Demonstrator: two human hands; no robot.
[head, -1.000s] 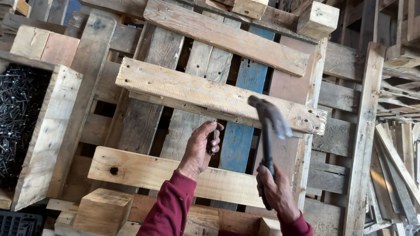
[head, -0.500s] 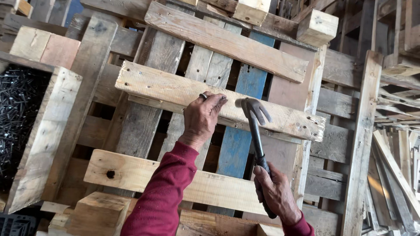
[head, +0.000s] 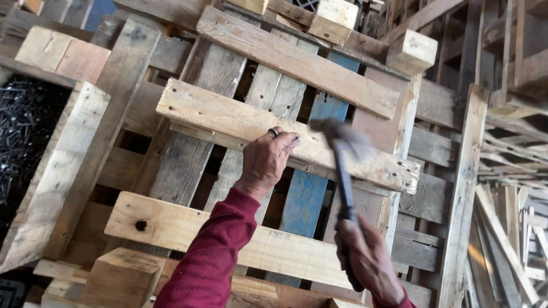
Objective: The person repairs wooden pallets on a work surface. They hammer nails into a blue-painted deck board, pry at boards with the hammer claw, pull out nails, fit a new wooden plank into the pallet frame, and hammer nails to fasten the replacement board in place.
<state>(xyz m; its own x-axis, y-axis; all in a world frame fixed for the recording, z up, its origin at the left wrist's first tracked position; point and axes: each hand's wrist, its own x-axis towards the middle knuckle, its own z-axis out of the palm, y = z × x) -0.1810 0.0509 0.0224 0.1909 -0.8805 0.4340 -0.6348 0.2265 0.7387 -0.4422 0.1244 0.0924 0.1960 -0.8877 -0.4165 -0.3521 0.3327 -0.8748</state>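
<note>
Having swung in closer since half a second earlier, the hammer, gripped low on its handle by the right hand, blurred beside the left hand, whose fingers pinched something unseen against the pale middle board of the pallet.

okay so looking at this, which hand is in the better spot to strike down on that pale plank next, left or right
Right. The right hand grips the dark-handled claw hammer, whose blurred head sits raised just over the pale rough wooden plank. The left hand has its fingers pressed on that plank beside the hammer head and carries no tool, so it likely only steadies.
</note>
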